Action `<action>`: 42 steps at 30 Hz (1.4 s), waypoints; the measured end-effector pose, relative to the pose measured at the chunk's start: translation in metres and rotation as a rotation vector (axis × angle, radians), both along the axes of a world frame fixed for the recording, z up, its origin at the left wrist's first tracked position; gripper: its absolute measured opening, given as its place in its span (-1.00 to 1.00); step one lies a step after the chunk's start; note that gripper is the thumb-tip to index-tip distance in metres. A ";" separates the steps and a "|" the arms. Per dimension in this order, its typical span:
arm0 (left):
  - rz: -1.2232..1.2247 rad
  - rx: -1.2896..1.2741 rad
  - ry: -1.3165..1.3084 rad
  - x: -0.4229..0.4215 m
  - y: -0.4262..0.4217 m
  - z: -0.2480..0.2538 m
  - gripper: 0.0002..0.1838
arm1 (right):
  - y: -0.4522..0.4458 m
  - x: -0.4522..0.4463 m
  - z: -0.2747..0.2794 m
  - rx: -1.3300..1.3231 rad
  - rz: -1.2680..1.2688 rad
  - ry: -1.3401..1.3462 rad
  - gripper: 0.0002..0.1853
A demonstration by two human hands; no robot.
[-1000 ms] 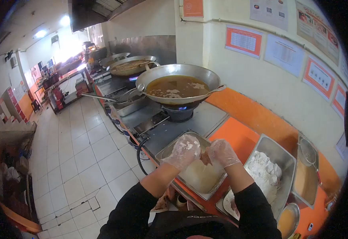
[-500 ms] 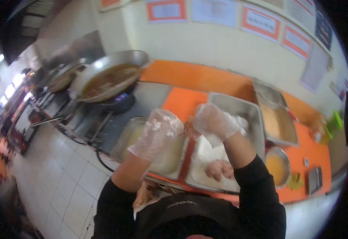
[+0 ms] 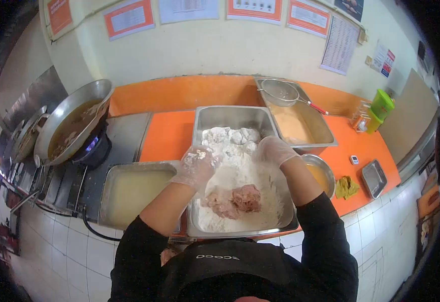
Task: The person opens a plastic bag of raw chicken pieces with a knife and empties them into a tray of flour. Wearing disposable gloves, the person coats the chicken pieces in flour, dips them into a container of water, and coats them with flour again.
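Note:
A steel tray [image 3: 235, 233] holds white flour [image 3: 237, 171]. Raw meat pieces [image 3: 246, 198] lie at its near end, and several flour-coated pieces [image 3: 232, 135] sit at its far end. My left hand [image 3: 197, 166], in a clear plastic glove with flour clumps on its back, is at the tray's left side over the flour. At the right side is my gloved right hand [image 3: 276, 152], its fingers curved down toward the flour. Both hands look open and hold no visible piece; their fingertips are partly hidden. Left of the tray stands a pan of cloudy liquid [image 3: 137, 189].
A large wok of oil [image 3: 74, 128] sits over a blue burner flame at left. Behind right, a strainer [image 3: 279, 93] rests on a deep tray of pale orange powder [image 3: 293, 125]. A bowl of yellow liquid [image 3: 316, 176], yellow cloth [image 3: 347, 187] and small metal tray [image 3: 374, 178] stand at right.
My hands have moved apart from over the gap between the containers, where pinkish meat was between them, to both sides of the flour. My view has swung right.

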State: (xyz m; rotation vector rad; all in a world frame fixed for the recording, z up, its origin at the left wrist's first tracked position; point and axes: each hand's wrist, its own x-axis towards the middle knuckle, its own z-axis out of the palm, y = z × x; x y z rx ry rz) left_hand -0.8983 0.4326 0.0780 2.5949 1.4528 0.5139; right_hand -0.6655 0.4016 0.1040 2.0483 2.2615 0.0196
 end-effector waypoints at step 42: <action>-0.203 -0.426 0.576 0.066 0.138 0.010 -0.62 | 0.108 0.033 -0.126 -0.112 -0.455 0.319 -0.72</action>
